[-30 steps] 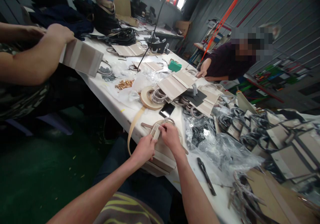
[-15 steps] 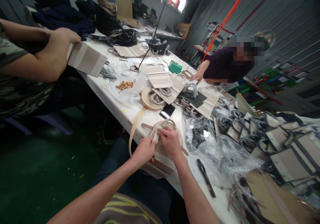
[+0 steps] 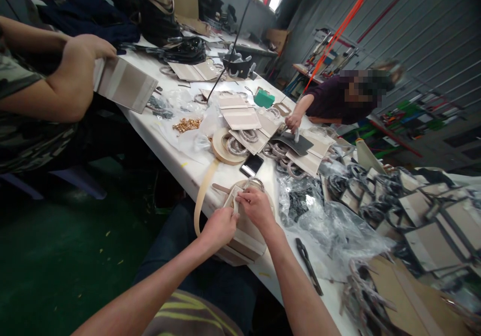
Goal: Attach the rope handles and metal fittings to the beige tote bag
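The beige striped bag (image 3: 247, 237) sits at the near edge of the white table (image 3: 176, 163), overhanging toward the person's lap, directly beneath and between the hands. The relation that matters is at its far-left part, where a narrow pale strip (image 3: 235, 192) runs roughly near to far, leaning slightly right at its far end. The left hand (image 3: 221, 227) is closed on the bag at the strip's near end; the right hand (image 3: 257, 208) comes in from the right, its thumb and fingertips bunched against the strip farther along, though whether they pinch it is too small to tell. The hands almost meet, neither clearly nearer. The bag's body spreads from there toward the near right, its overall long axis partly covered. A clear-wrapped handle (image 3: 254, 182) lies just beyond the right hand.
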Motion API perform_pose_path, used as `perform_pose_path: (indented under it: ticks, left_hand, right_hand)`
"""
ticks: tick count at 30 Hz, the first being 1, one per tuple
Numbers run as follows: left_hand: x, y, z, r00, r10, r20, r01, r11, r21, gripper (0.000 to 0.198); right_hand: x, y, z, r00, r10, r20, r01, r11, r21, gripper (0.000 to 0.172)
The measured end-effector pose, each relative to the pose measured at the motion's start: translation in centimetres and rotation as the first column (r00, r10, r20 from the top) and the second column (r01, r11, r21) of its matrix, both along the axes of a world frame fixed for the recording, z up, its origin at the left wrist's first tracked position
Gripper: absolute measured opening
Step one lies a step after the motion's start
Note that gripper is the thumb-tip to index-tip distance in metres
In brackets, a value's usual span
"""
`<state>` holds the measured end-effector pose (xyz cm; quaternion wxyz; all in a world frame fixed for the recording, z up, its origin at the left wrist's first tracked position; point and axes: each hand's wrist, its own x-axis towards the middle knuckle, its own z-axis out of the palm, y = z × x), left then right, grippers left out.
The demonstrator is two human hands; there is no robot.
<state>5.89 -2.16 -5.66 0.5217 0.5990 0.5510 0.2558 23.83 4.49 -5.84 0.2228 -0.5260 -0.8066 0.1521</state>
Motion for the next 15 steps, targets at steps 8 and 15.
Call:
perform_pose_path:
  ticks: [8, 15]
  left_hand:
    - [0.2, -0.8, 1.2, 0.999, 0.014, 0.051, -0.022, 0.987, 0.157, 0.037]
    - [0.3, -3.4, 3.3, 0.995, -0.101, 0.017, 0.097, 0.984, 0.152, 0.036]
  right_hand:
    - [-0.2, -0.2, -0.5, 1.0, -0.004, 0.02, 0.004, 1.0, 0.0, 0.029]
    - [-1.2, 0.2, 0.3, 0.999, -0.041, 0.035, 0.043, 0.997, -0.062, 0.031]
